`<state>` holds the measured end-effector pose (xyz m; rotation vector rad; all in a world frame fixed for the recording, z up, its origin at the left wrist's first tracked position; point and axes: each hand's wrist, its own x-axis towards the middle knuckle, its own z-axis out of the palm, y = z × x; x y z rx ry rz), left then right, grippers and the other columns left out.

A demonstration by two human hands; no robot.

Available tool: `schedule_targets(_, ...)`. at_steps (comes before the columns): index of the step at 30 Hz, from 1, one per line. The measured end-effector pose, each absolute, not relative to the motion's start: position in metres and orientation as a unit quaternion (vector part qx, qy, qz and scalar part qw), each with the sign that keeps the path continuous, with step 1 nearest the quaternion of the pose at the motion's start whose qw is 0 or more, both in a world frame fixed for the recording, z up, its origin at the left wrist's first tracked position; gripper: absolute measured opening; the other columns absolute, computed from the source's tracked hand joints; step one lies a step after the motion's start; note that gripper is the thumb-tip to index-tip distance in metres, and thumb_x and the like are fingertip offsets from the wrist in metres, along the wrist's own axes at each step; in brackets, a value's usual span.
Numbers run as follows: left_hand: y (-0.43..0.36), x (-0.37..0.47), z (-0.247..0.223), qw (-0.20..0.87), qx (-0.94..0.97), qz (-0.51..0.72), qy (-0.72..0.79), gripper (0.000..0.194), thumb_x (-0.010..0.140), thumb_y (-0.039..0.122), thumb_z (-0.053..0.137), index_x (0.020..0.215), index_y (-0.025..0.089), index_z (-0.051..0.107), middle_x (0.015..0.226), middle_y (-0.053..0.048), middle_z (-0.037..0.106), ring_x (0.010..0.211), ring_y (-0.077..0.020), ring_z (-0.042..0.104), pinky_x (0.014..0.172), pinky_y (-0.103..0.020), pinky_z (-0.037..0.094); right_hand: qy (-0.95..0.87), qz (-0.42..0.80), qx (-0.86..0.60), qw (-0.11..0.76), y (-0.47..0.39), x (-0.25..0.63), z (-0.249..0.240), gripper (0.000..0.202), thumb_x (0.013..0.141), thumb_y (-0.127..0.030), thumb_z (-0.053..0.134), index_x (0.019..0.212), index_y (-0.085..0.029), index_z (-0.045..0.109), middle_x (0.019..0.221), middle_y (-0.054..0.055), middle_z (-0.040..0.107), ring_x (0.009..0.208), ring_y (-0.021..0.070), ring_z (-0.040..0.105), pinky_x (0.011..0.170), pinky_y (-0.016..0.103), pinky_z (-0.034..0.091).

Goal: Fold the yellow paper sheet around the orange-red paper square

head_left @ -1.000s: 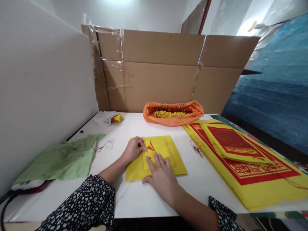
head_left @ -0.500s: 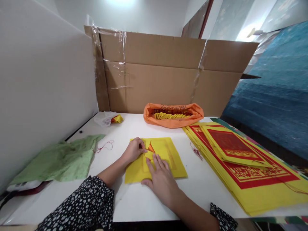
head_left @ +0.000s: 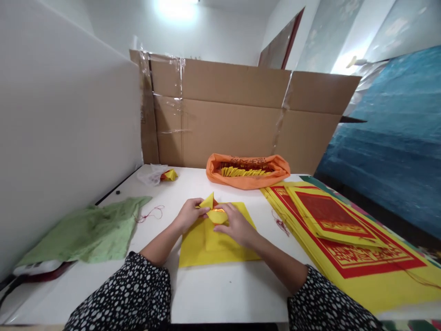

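Note:
A yellow paper sheet [head_left: 206, 250] lies on the white table [head_left: 223, 289] in front of me. On it, both hands hold a small folded yellow paper piece [head_left: 214, 212] with an orange inside. My left hand [head_left: 190, 214] pinches its left corner, which sticks up. My right hand [head_left: 236, 225] grips its right side, fingers curled over the fold. Both sleeves are black with white dots.
An orange bag [head_left: 248, 172] full of folded yellow pieces sits at the back. A stack of yellow and red printed sheets [head_left: 344, 225] fills the right. A green cloth [head_left: 89, 227] lies left, a plastic wrap [head_left: 153, 174] behind it. Cardboard [head_left: 241, 119] walls the back.
My right hand lifted from pressing flat on the sheet and now grips the folded piece. The piece has risen off the sheet between both hands. The camera tilted slightly.

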<state>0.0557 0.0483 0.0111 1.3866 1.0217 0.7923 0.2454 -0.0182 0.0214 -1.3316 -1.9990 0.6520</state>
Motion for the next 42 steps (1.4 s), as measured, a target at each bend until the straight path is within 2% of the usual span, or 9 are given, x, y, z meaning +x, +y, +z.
schedule_targets(8, 0.039, 0.059, 0.016, 0.736, 0.349, 0.390, 0.430, 0.031, 0.095, 0.034, 0.048, 0.102, 0.006, 0.061, 0.098, -0.015, 0.066, 0.067, -0.0146, 0.065, 0.059, -0.022, 0.052, -0.682, 0.358, -0.488, 0.410, 0.011, 0.231, -0.005, 0.043, 0.063, -0.020, 0.077, 0.100, -0.019, 0.054, 0.103, 0.001, 0.058, 0.099, 0.0182, 0.053, 0.087, 0.028, 0.039)
schedule_targets(11, 0.041, 0.058, 0.015, 0.753, 0.325, 0.381, 0.427, 0.031, 0.095, 0.034, 0.048, 0.102, 0.006, 0.060, 0.091, -0.013, 0.066, 0.063, -0.0149, 0.064, 0.059, -0.023, 0.053, -0.677, 0.337, -0.499, 0.423, 0.008, 0.232, -0.005, 0.024, 0.071, -0.029, 0.072, 0.082, -0.016, 0.055, 0.088, 0.000, 0.056, 0.084, 0.0160, 0.052, 0.077, 0.026, 0.038)
schedule_targets(20, 0.039, 0.064, 0.019, 0.758, 0.330, 0.393, 0.401, 0.033, 0.096, 0.036, 0.047, 0.107, 0.007, 0.058, 0.104, -0.017, 0.065, 0.068, -0.0170, 0.067, 0.068, -0.029, 0.056, -0.599, 0.206, -0.581, 0.511, 0.004, 0.228, 0.001, 0.037, 0.085, -0.035, 0.054, 0.060, -0.015, 0.035, 0.061, -0.002, 0.038, 0.059, 0.0099, 0.035, 0.059, 0.025, 0.029)
schedule_targets(26, 0.034, 0.068, 0.014, 0.723, 0.431, 0.391, 0.372, 0.040, 0.087, 0.043, 0.061, 0.109, 0.010, 0.056, 0.096, -0.011, 0.065, 0.071, -0.0161, 0.066, 0.068, -0.027, 0.054, -0.690, 0.244, -0.499, 0.464, 0.002, 0.231, 0.002, 0.024, 0.082, -0.034, 0.063, 0.069, -0.016, 0.057, 0.084, 0.003, 0.051, 0.077, 0.0137, 0.051, 0.075, 0.027, 0.039)
schedule_targets(29, 0.033, 0.068, 0.010, 0.698, 0.501, 0.387, 0.334, 0.047, 0.075, 0.033, 0.074, 0.113, 0.014, 0.052, 0.097, -0.008, 0.066, 0.078, -0.0163, 0.066, 0.075, -0.028, 0.052, -0.698, 0.209, -0.497, 0.471, 0.003, 0.235, 0.002, 0.017, 0.079, -0.030, 0.065, 0.079, -0.017, 0.055, 0.089, 0.004, 0.050, 0.083, 0.0160, 0.051, 0.077, 0.029, 0.041)
schedule_targets(33, 0.032, 0.064, 0.011, 0.433, 0.689, 0.428, 0.393, 0.022, 0.085, 0.024, 0.058, 0.104, 0.016, 0.064, 0.100, -0.007, 0.068, 0.087, -0.0191, 0.064, 0.083, -0.033, 0.048, -0.646, 0.191, -0.529, 0.516, 0.004, 0.236, 0.005, 0.036, 0.080, -0.043, 0.063, 0.100, -0.017, 0.049, 0.104, 0.008, 0.051, 0.096, 0.0208, 0.051, 0.085, 0.036, 0.043)
schedule_targets(37, 0.030, 0.062, 0.012, 0.178, 0.819, 0.410, 0.361, 0.030, 0.089, 0.017, 0.047, 0.108, 0.024, 0.070, 0.117, -0.003, 0.064, 0.113, -0.0199, 0.054, 0.100, -0.035, 0.040, -0.508, 0.491, -0.468, 0.531, 0.002, 0.231, 0.008, 0.056, 0.081, -0.056, 0.057, 0.121, -0.021, 0.039, 0.122, 0.011, 0.049, 0.095, 0.0209, 0.059, 0.074, 0.035, 0.050)
schedule_targets(40, 0.031, 0.066, 0.011, 0.198, 0.812, 0.445, 0.321, 0.046, 0.080, 0.005, 0.045, 0.118, 0.022, 0.065, 0.139, -0.004, 0.047, 0.131, -0.0200, 0.038, 0.110, -0.036, 0.032, -0.511, 0.493, -0.449, 0.543, 0.002, 0.230, 0.006, 0.055, 0.071, -0.038, 0.072, 0.115, -0.020, 0.044, 0.123, 0.011, 0.053, 0.110, 0.0228, 0.055, 0.080, 0.032, 0.050)
schedule_targets(42, 0.032, 0.067, 0.010, 0.329, 0.724, 0.491, 0.356, 0.054, 0.081, 0.010, 0.046, 0.133, 0.021, 0.053, 0.150, -0.007, 0.031, 0.134, -0.0216, 0.036, 0.108, -0.037, 0.036, -0.572, 0.417, -0.467, 0.530, 0.002, 0.233, 0.005, 0.052, 0.069, -0.028, 0.073, 0.115, -0.020, 0.050, 0.119, 0.008, 0.057, 0.113, 0.0218, 0.053, 0.086, 0.031, 0.047)
